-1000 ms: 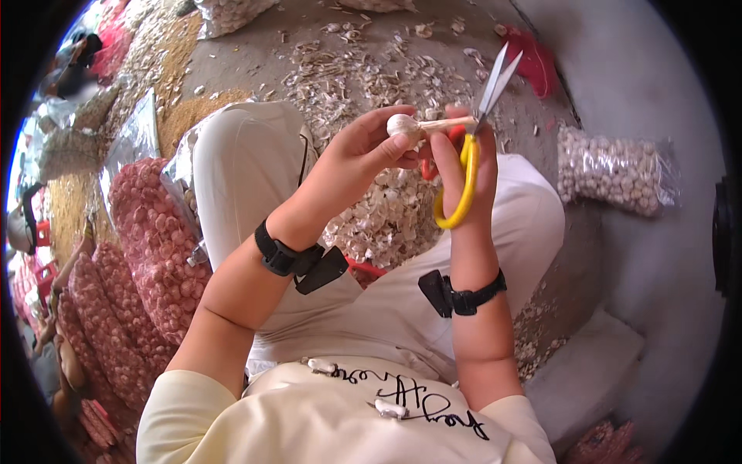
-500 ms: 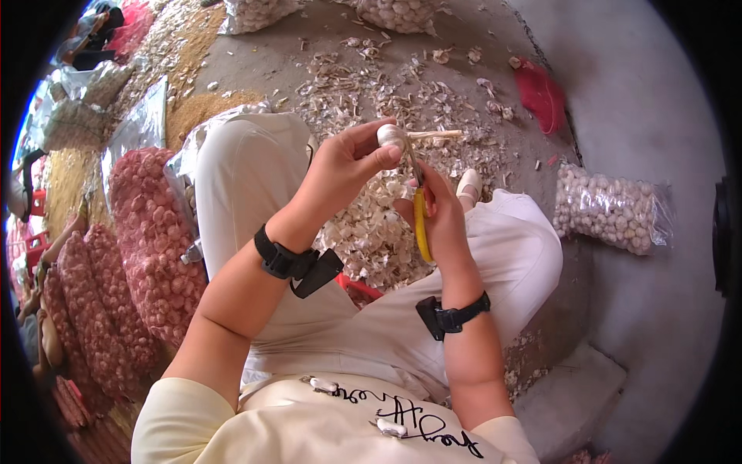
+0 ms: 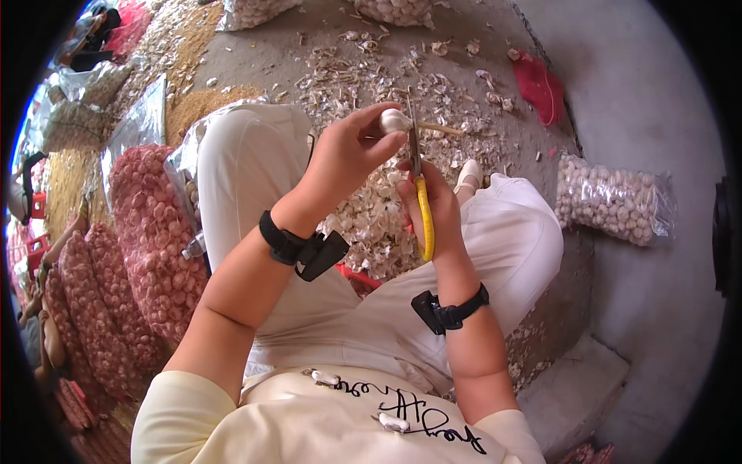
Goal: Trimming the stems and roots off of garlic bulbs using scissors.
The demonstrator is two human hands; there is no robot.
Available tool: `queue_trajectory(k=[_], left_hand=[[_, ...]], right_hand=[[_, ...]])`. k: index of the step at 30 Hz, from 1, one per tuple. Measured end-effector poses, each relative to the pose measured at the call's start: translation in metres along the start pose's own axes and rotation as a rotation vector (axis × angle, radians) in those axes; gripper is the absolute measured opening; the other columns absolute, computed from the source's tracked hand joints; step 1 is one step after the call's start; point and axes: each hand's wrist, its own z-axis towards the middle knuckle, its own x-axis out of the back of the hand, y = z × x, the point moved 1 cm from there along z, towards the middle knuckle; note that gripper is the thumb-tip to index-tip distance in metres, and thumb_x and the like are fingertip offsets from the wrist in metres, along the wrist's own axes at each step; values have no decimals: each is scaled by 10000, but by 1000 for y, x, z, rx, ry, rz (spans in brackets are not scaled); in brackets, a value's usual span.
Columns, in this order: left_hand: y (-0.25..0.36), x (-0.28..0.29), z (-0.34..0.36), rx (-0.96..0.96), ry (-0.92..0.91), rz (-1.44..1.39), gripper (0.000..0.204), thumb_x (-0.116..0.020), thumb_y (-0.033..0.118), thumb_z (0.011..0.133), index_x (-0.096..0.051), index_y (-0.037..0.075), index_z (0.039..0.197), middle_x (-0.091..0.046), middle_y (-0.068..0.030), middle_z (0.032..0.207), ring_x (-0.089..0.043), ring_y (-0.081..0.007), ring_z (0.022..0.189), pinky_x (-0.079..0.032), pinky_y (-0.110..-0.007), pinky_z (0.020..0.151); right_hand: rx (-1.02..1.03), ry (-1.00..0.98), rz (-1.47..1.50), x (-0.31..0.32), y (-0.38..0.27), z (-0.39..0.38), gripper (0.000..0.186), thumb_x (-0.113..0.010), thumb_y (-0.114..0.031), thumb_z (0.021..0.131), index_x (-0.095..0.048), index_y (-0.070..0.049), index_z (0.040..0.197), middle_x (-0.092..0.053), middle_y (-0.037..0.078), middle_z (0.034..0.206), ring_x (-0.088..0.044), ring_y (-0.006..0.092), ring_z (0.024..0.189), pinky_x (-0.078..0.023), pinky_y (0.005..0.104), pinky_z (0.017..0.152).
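My left hand point(image 3: 352, 151) pinches a white garlic bulb point(image 3: 393, 121) between thumb and fingers, with its dry stem point(image 3: 442, 129) pointing right. My right hand point(image 3: 439, 205) grips scissors with yellow handles point(image 3: 424, 220). Their metal blades point(image 3: 414, 135) stand upright across the stem, close beside the bulb; whether they have cut through it I cannot tell. Below both hands, between my legs, lies a heap of pale garlic skins and trimmings point(image 3: 375, 232).
A clear bag of white garlic point(image 3: 607, 203) lies at right, below a red net point(image 3: 539, 89). Red net sacks of garlic point(image 3: 151, 232) stand at left. More filled bags point(image 3: 259, 11) sit at the far edge. Loose scraps point(image 3: 348, 77) cover the floor ahead. Other people point(image 3: 50, 340) show at far left.
Both hands have risen slightly. The scissors have turned more upright, and their blades now reach up past the stem beside the bulb.
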Motion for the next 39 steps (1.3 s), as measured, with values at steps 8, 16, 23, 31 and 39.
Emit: queue_trajectory(k=[8, 16, 23, 31, 39], left_hand=[[3, 0, -8, 137, -326, -616, 417, -406, 170, 985, -334, 1, 1359, -568, -138, 1166, -588, -152, 988, -490, -283, 851], [-13, -24, -13, -174, -346, -392, 365, -504, 44, 933, -418, 38, 1287, -521, -65, 1163, -527, -103, 967, -453, -246, 812], [-12, -18, -11, -216, -166, 41, 398, -700, 248, 818, -579, 37, 1134, -597, -6, 843, -528, -63, 682, -454, -201, 624], [-2, -15, -15, -114, -211, -103, 310, -562, 246, 931, -525, -5, 1109, -630, -40, 873, -550, -44, 710, -436, -188, 549], [-10, -16, -14, -259, -247, 11, 383, -536, 300, 939, -511, 5, 1182, -602, -36, 1050, -518, -42, 757, -435, -186, 618]], right_hand=[[-13, 23, 322, 17, 1, 6, 339, -595, -256, 905, -474, -78, 1168, -627, 76, 830, -618, 148, 658, -503, 249, 580], [155, 85, 527, 16, -13, 7, 420, -602, -56, 860, -417, -52, 1237, -605, 90, 1032, -614, 161, 856, -512, 279, 737], [372, 123, 246, 16, -22, 6, 463, -704, -32, 794, -441, -51, 1174, -597, 50, 928, -593, 116, 839, -478, 236, 760], [424, 107, 264, 16, -28, -3, 426, -645, 16, 819, -433, -64, 1180, -609, 72, 978, -597, 117, 841, -485, 234, 742], [432, 102, 256, 10, -27, -1, 429, -657, 2, 817, -424, -43, 1175, -608, 71, 1005, -597, 113, 894, -482, 237, 800]])
